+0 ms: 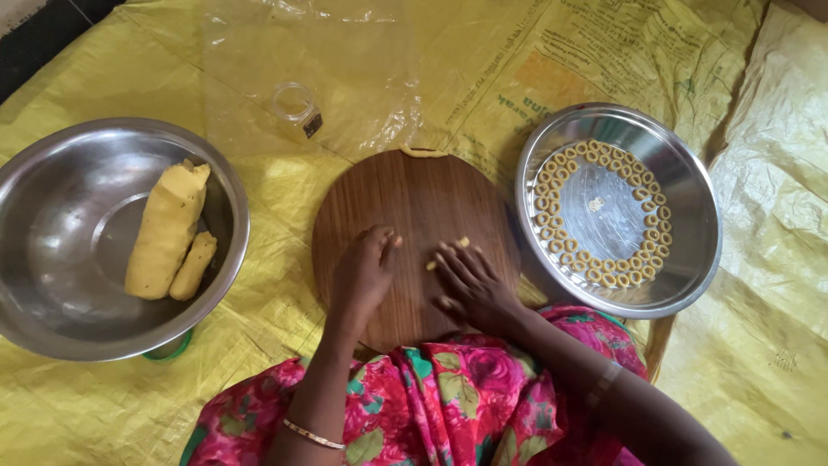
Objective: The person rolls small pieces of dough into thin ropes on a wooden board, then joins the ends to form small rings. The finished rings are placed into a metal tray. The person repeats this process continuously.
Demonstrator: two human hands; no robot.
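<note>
Centrally, low in the frame, a round wooden board (414, 220) lies on yellow sheeting (776, 285); on it sits a short, thin roll of pale yellow dough (448, 253), only its two ends showing; the right hand (470, 285) lies flat over the roll, fingers spread and pressing down, so the dough sits under its fingertips; the left hand (364, 272) rests on the board just left of the roll, fingers together and slightly curled, holding nothing, not touching the dough; a small dough ring (423, 152) sits at the board's top edge; right of the board, a steel plate (681, 173) holds many small dough rings (595, 272) laid in a circle near its rim; at the left of the frame, a steel bowl (52, 207) holds two logs of yellow dough (168, 229); a small clear jar (297, 108) lies on clear plastic at upper centre; a pink flowered garment (448, 388) fills the bottom edge.
</note>
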